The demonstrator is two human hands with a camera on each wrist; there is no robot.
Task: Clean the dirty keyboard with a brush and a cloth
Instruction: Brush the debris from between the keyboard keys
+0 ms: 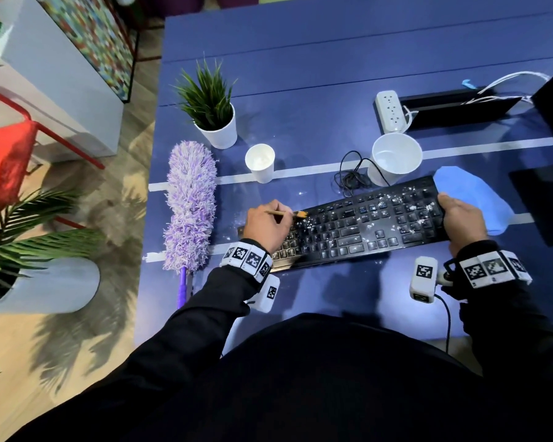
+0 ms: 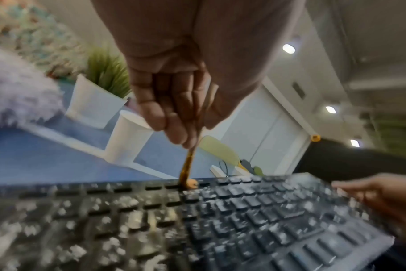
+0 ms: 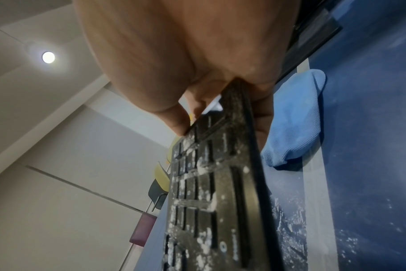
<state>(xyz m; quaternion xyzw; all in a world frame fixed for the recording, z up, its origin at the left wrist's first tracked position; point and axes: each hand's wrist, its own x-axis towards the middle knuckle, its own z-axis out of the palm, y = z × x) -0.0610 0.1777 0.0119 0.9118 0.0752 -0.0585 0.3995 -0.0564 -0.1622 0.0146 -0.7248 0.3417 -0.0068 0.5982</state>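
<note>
A black keyboard (image 1: 358, 223) speckled with white dust lies across the blue table, its right end raised off the surface. My left hand (image 1: 267, 223) pinches a thin wooden brush (image 1: 288, 213), whose orange tip touches the keys at the upper left. In the left wrist view the brush (image 2: 189, 161) points down from my fingers onto the top key row of the keyboard (image 2: 220, 220). My right hand (image 1: 460, 216) grips the keyboard's right end, thumb on top; the right wrist view shows that edge (image 3: 239, 165) held up. A blue cloth (image 1: 470, 196) lies just behind that hand.
A purple fluffy duster (image 1: 190, 205) lies left of the keyboard. Behind it stand a small white cup (image 1: 260, 162), a larger white cup (image 1: 395, 157), a potted plant (image 1: 213, 110), a power strip (image 1: 391, 111) and a coiled black cable (image 1: 351, 175). White dust dots the table (image 1: 300, 90).
</note>
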